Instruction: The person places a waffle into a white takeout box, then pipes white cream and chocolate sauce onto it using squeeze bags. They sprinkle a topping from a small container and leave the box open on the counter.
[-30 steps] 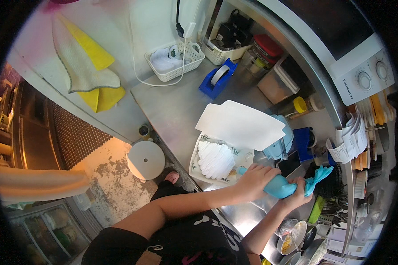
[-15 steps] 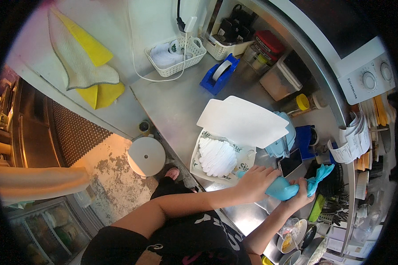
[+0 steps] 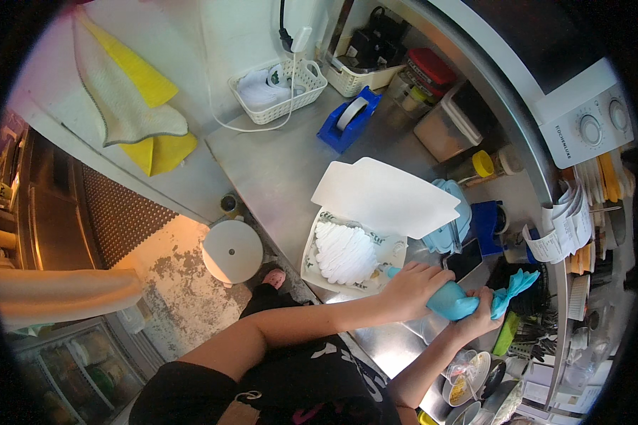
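Observation:
A blue piping bag [image 3: 450, 302] lies across both my hands, its twisted end sticking out to the right. My left hand [image 3: 412, 292] is wrapped round the front part of the bag, near its tip. Farther back, my right hand [image 3: 480, 316] grips the bag just below the twist. The tip points at the near right corner of an open cardboard box [image 3: 309, 253], lined with printed paper. Thick white ridges of cream [image 3: 344, 253] fill much of the box's left and middle. Its white lid [image 3: 386, 200] is folded back on the far side.
On the steel counter [image 3: 262, 166] stand a blue tape dispenser [image 3: 349, 119], a white basket [image 3: 273, 111] and lidded containers [image 3: 443, 131]. A phone [image 3: 463, 260] lies beyond my hands. Bowls [image 3: 471, 375] and utensils [image 3: 535, 340] crowd the right. Paper slips [image 3: 563, 230] hang from the shelf edge.
The bag's tip has shifted slightly right relative to the box. Both hands keep their hold on the bag, and the view has drifted a little. The cream looks much the same.

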`<state>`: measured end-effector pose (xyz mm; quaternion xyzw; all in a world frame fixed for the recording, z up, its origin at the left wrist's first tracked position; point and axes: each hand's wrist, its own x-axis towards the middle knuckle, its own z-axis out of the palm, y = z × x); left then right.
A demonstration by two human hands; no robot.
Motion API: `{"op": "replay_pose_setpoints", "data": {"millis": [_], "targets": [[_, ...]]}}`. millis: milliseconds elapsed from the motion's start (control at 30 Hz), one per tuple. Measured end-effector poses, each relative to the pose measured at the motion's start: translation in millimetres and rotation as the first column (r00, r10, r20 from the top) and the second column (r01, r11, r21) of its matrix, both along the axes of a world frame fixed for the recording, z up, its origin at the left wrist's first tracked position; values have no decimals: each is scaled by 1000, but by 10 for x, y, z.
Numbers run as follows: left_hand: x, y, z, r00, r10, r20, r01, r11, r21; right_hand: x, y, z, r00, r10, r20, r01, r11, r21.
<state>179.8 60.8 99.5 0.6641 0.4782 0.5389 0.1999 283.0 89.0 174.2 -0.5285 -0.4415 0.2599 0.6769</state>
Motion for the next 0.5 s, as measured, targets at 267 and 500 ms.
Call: {"op": "replay_pose_setpoints", "data": {"millis": [267, 500], "targets": [[12, -56, -12, 1000, -1, -18, 1, 1000, -15, 10, -31, 20, 998, 58, -3, -58, 998, -24], [36, -145, 6, 1000, 0, 4, 0, 1000, -25, 21, -96, 69, 996, 89, -5, -89, 994, -66]]}}
